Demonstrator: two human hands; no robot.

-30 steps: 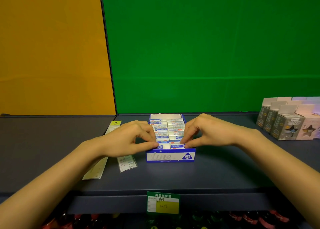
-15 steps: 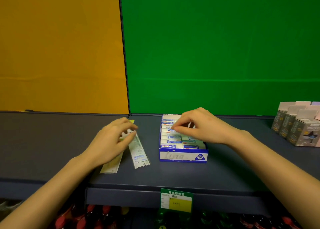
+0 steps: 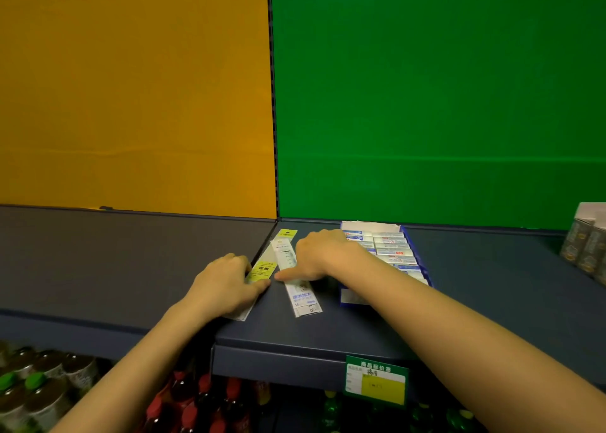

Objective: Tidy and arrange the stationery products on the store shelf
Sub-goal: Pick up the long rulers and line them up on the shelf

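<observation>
Nearest, under the shelf's (image 3: 328, 334) front edge: red-capped bottles (image 3: 196, 409) and, further left, green-capped bottles (image 3: 36, 380). On the front edge itself, right of centre, a green and yellow price tag (image 3: 377, 383).

On the shelf, near the seam between its grey left section and blue right section, two long flat packs. Yellow ruler pack (image 3: 262, 270): long axis from the front edge towards the back edge, slanting right as it goes back. White ruler pack (image 3: 303, 296) just beside it on the right: long axis also front to back, slanting left as it goes back. Far ends meeting, near ends apart, in a narrow V open towards the front edge.

Left hand (image 3: 226, 288) palm down over the near half of the yellow ruler pack, fingers (image 3: 234, 260) bent, thumb lying across it; gripping or only pressing, cannot tell. Right hand (image 3: 324, 255) palm down over the middle of the white ruler pack, thumb stretched out flat onto its left edge, fingertips hidden; grip likewise impossible to tell.

Just right of that hand, a blue eraser box (image 3: 424, 268), long axis front to back, reaching to the back edge, with erasers (image 3: 393, 252) in rows inside and its near end partly behind the right forearm. At the right edge of the shelf, well apart, small cartons (image 3: 587, 252).

Behind it all, an orange panel (image 3: 131, 88) on the left and a green panel (image 3: 426, 88) on the right.
</observation>
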